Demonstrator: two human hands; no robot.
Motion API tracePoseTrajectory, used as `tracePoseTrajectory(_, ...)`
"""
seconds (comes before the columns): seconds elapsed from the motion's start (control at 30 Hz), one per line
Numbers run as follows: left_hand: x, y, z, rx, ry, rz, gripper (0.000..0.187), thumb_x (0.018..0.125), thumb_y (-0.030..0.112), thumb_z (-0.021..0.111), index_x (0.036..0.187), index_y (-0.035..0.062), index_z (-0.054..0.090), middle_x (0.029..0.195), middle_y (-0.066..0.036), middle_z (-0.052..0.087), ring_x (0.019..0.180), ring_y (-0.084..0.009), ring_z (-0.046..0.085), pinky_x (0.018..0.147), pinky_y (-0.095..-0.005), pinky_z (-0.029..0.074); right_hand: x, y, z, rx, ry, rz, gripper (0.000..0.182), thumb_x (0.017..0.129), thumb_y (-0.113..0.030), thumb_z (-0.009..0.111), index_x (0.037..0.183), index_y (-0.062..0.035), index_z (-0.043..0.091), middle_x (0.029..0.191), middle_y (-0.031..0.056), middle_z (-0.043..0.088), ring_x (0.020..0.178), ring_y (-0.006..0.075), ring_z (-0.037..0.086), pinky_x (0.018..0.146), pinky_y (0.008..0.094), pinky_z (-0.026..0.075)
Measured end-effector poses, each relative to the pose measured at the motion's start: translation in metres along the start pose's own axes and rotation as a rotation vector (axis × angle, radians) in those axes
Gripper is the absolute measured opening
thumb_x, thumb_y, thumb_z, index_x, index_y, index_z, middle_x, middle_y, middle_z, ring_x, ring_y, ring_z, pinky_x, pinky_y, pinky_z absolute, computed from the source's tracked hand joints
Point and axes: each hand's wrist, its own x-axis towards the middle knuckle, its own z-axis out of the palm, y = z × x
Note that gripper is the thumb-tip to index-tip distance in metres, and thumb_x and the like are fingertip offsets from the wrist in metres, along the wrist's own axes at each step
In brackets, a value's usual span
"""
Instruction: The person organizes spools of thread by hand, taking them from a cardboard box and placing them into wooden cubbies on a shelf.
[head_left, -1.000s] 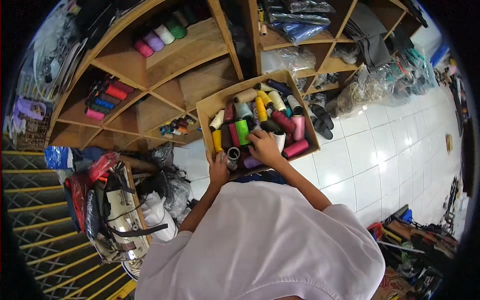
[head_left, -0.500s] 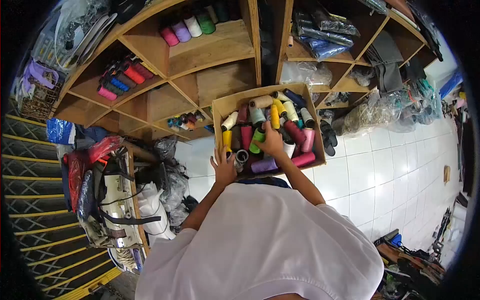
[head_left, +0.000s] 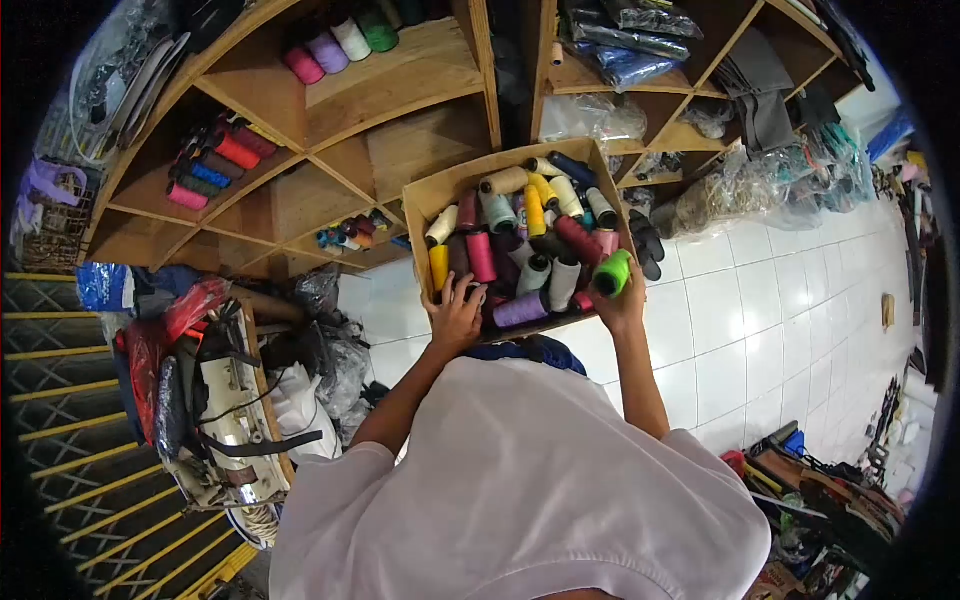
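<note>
Green spool (head_left: 611,274) tilts in curled right hand (head_left: 627,303).

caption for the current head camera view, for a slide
The right hand holds a lime-green spool at the edge of a cardboard box full of coloured thread spools

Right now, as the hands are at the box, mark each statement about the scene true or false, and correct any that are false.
1. The right hand has its grip on a bright green spool. True.
2. The left hand is at the far right corner of the cardboard box. False: it is at the near left corner.
3. A purple spool lies inside the box. True.
4. The box is closed. False: its top is open, and many spools show inside.
5. The wooden shelving holds no spools. False: a white spool, among others, stands there.
</note>
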Motion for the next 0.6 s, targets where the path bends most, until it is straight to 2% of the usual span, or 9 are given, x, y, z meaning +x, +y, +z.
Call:
tracePoseTrajectory(0.1, 0.012, 0.005, 0.003, -0.055, -0.042, 0.058, 0.040, 0.086, 0.022, 0.063, 0.126, 0.0217, 0.061, 0.147, -0.009, 0.038, 0.142, -0.0368, 0.027, 0.104, -0.0732, 0.016, 0.004, 0.002, -0.017, -0.003, 0.031, 0.076, 0.036, 0.091, -0.041, 0.063, 0.109, -0.0102, 0.059, 0.100, 0.0058, 0.065, 0.091, 0.0196, 0.063, 0.077, 0.0381, 0.053)
tracePoseTrajectory(0.13, 0.015, 0.005, 0.007, -0.057, -0.039, 0.059, 0.040, 0.086, 0.022, 0.063, 0.126, 0.0217, 0.061, 0.147, -0.009, 0.038, 0.142, -0.0368, 0.027, 0.104, -0.0732, 0.016, 0.005, 0.003, -0.019, 0.100, -0.151, 0.196, 0.035, 0.091, -0.042, 0.062, 0.108, -0.0113, 0.060, 0.098, 0.0049, 0.066, 0.087, 0.0204, 0.064, 0.077, 0.0392, 0.052)
tracePoseTrajectory(0.2, 0.024, 0.005, 0.017, -0.060, -0.219, 0.049, 0.034, 0.088, 0.025, 0.063, 0.122, 0.0199, 0.064, 0.149, -0.011, 0.034, 0.144, -0.0390, 0.021, 0.105, -0.0733, 0.017, -0.007, 0.015, -0.002, 0.200, -0.063, 0.174, 0.037, 0.090, -0.043, 0.062, 0.108, -0.0105, 0.060, 0.099, 0.0050, 0.067, 0.088, 0.0205, 0.063, 0.079, 0.0406, 0.052)
tracePoseTrajectory(0.37, 0.042, -0.001, 0.022, -0.037, -0.358, 0.109, 0.027, 0.085, 0.022, 0.066, 0.111, 0.0186, 0.068, 0.142, -0.009, 0.042, 0.140, -0.0377, 0.028, 0.104, -0.0725, 0.021, -0.002, 0.031, 0.005, 0.121, -0.019, 0.267, 0.038, 0.088, -0.031, 0.063, 0.120, -0.0139, 0.051, 0.102, 0.0090, 0.063, 0.088, 0.0232, 0.063, 0.080, 0.0452, 0.052)
tracePoseTrajectory(0.43, 0.048, -0.001, 0.016, -0.031, -0.427, 0.125, 0.032, 0.083, 0.023, 0.068, 0.114, 0.0189, 0.066, 0.141, -0.006, 0.045, 0.135, -0.0373, 0.034, 0.100, -0.0727, 0.025, 0.004, 0.036, 0.002, -0.530, 0.027, -0.002, 0.058, 0.082, -0.017, 0.068, 0.133, -0.0115, 0.041, 0.110, 0.0147, 0.061, 0.095, 0.0312, 0.063, 0.086, 0.0480, 0.052)
tracePoseTrajectory(0.47, 0.054, 0.000, 0.013, -0.027, -0.426, 0.131, 0.032, 0.083, 0.023, 0.068, 0.114, 0.0189, 0.066, 0.141, -0.006, 0.045, 0.135, -0.0373, 0.034, 0.100, -0.0727, 0.025, 0.005, 0.037, -0.001, -0.525, 0.026, -0.008, 0.058, 0.082, -0.017, 0.068, 0.133, -0.0115, 0.041, 0.110, 0.0147, 0.061, 0.095, 0.0312, 0.063, 0.086, 0.0480, 0.052)
tracePoseTrajectory(0.53, 0.064, 0.011, 0.010, -0.313, -0.388, -0.101, 0.039, 0.082, 0.025, 0.070, 0.120, 0.0197, 0.062, 0.138, -0.005, 0.048, 0.136, -0.0380, 0.031, 0.102, -0.0678, 0.025, 0.003, 0.038, -0.006, -1.346, -0.107, -0.533, 0.078, 0.078, -0.008, 0.071, 0.144, -0.0107, 0.030, 0.116, 0.0209, 0.061, 0.106, 0.0425, 0.060, 0.094, 0.0467, 0.050)
tracePoseTrajectory(0.57, 0.069, 0.009, 0.023, -0.374, -0.235, -0.094, 0.048, 0.084, 0.025, 0.069, 0.129, 0.0188, 0.054, 0.140, -0.005, 0.046, 0.134, -0.0401, 0.035, 0.100, -0.0690, 0.026, 0.003, 0.040, -0.008, -1.344, -0.103, -0.536, 0.078, 0.078, -0.008, 0.071, 0.144, -0.0107, 0.030, 0.116, 0.0209, 0.061, 0.106, 0.0425, 0.060, 0.094, 0.0467, 0.050)
tracePoseTrajectory(0.6, 0.075, 0.016, 0.022, -0.373, -0.236, -0.088, 0.048, 0.084, 0.025, 0.069, 0.129, 0.0188, 0.054, 0.140, -0.005, 0.046, 0.134, -0.0401, 0.035, 0.100, -0.0690, 0.026, 0.003, 0.042, -0.009, -1.444, -0.127, -0.618, 0.083, 0.076, -0.008, 0.072, 0.146, -0.0097, 0.027, 0.123, 0.0241, 0.055, 0.112, 0.0452, 0.055, 0.097, 0.0473, 0.048)
